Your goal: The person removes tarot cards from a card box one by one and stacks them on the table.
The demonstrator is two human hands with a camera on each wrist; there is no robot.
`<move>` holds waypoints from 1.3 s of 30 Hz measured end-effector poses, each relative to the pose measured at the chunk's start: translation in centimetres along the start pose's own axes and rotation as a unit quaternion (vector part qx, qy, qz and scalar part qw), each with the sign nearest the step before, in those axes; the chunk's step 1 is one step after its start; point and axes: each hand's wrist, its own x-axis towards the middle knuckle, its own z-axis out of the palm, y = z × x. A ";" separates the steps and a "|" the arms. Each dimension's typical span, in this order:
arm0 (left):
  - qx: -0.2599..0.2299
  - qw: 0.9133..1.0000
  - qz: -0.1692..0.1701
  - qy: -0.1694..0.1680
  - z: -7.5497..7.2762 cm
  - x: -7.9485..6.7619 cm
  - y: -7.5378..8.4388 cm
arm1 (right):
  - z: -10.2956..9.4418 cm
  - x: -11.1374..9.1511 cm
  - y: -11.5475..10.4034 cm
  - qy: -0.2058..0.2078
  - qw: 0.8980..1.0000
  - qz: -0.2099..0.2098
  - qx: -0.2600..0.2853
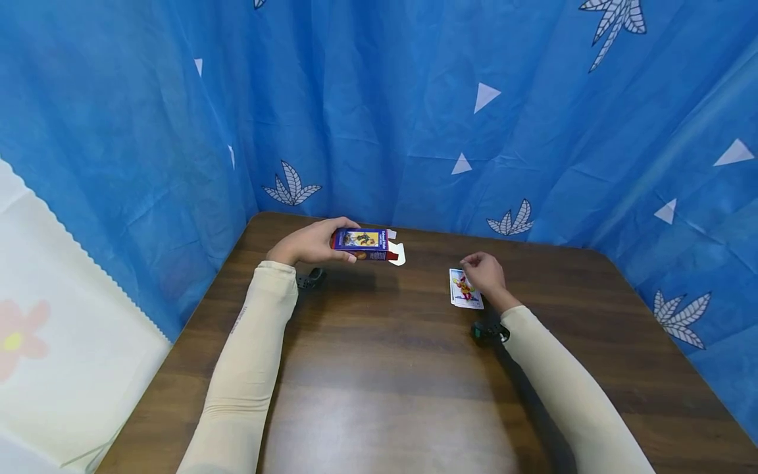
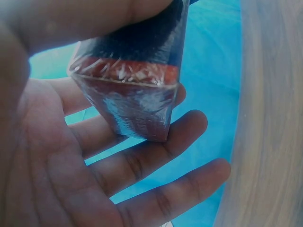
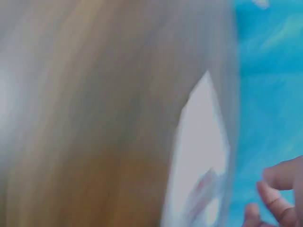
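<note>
My left hand [image 1: 310, 242] grips a small blue and red card box [image 1: 362, 241] above the table's far side, thumb on one side and fingers on the other. Its open end, with a white flap [image 1: 398, 254], faces right. The left wrist view shows the box's closed end [image 2: 132, 106] in clear wrap. A small stack of picture cards [image 1: 465, 293] lies face up on the table to the right. Just over its upper edge is my right hand [image 1: 485, 272], fingers loosely bent. The blurred right wrist view shows these fingers apart from the cards [image 3: 199, 156], with nothing visible between them.
The brown wooden table [image 1: 379, 368] extends toward me. A blue curtain [image 1: 379, 118] hangs along its back and sides. Pale cloth with a flower print [image 1: 53, 329] is at the left. Dark wrist cameras [image 1: 488, 331] sit under both wrists.
</note>
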 end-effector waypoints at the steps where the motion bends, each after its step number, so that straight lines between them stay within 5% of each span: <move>1: 0.002 1.000 0.000 0.000 0.1 0.0 0.0 | 0.3 -0.3 -0.8 0.006 0.999 -0.018 0.026; 6: 0.006 1.000 -0.003 0.004 0.1 0.0 0.1 | 1.8 -2.0 -6.8 -0.027 0.973 -0.100 0.207; 8: 0.008 1.000 -0.004 0.005 0.1 0.0 0.1 | 1.9 -3.1 -9.3 -0.069 0.956 -0.099 0.267; 11: 0.010 1.000 0.001 0.005 0.2 0.1 0.1 | 2.4 -3.7 -11.6 -0.129 0.948 -0.065 0.283; 16: 0.012 1.000 0.012 0.004 0.4 0.1 0.3 | 3.4 -3.5 -12.8 -0.194 0.948 -0.005 0.254; 25: 0.016 1.000 0.013 0.009 0.4 -0.1 0.5 | 4.6 -3.5 -13.9 -0.219 0.944 0.029 0.246; 39: 0.012 1.000 0.001 0.010 0.4 -0.1 0.5 | 3.3 -3.3 -12.1 -0.176 0.957 0.006 0.231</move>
